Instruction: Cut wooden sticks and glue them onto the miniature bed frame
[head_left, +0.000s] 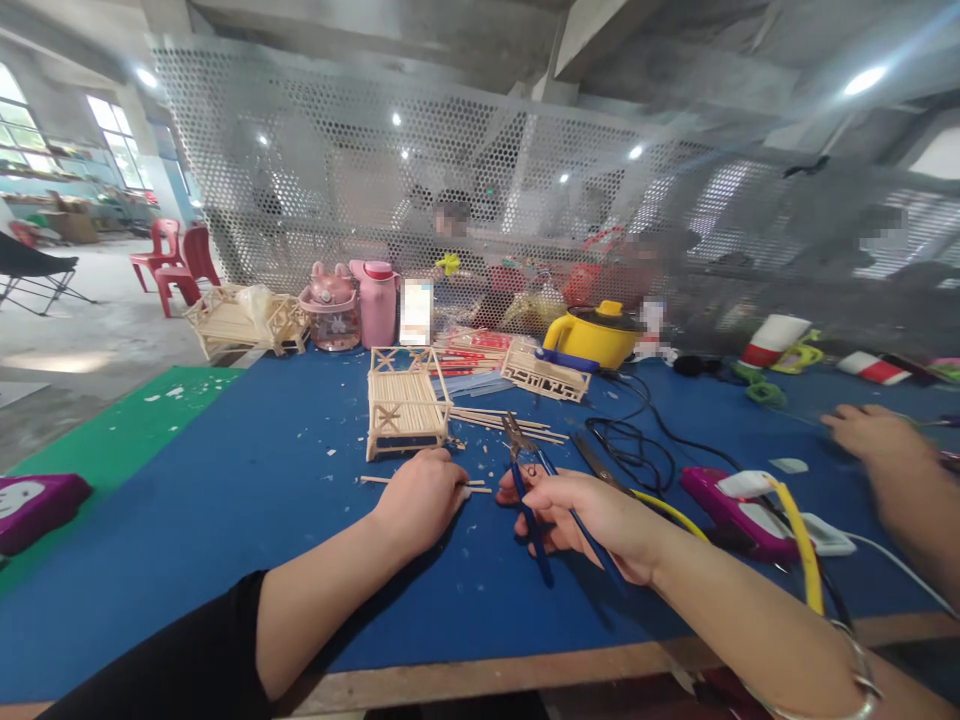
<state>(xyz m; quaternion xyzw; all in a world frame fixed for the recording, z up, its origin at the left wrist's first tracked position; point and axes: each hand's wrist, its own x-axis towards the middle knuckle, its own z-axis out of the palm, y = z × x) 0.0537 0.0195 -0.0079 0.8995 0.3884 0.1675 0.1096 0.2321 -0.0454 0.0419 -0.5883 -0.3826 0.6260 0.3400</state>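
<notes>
My left hand [420, 497] rests knuckles-up on the blue mat [247, 500], fingers curled around a thin wooden stick [480, 488] that lies flat. My right hand [592, 520] grips blue-handled pliers [529, 480], jaws pointing away, just right of the stick's end. A small wooden stick-built frame [405, 405] stands right behind my left hand. Loose sticks [510, 422] lie behind the pliers.
Another person's hand [874, 432] reaches in at the right. A purple glue gun with a yellow cord [739, 500], black cables [637, 440], a yellow pot [592, 335], pink bottles [375, 300] and more wooden models [544, 372] lie around. A perforated screen stands behind.
</notes>
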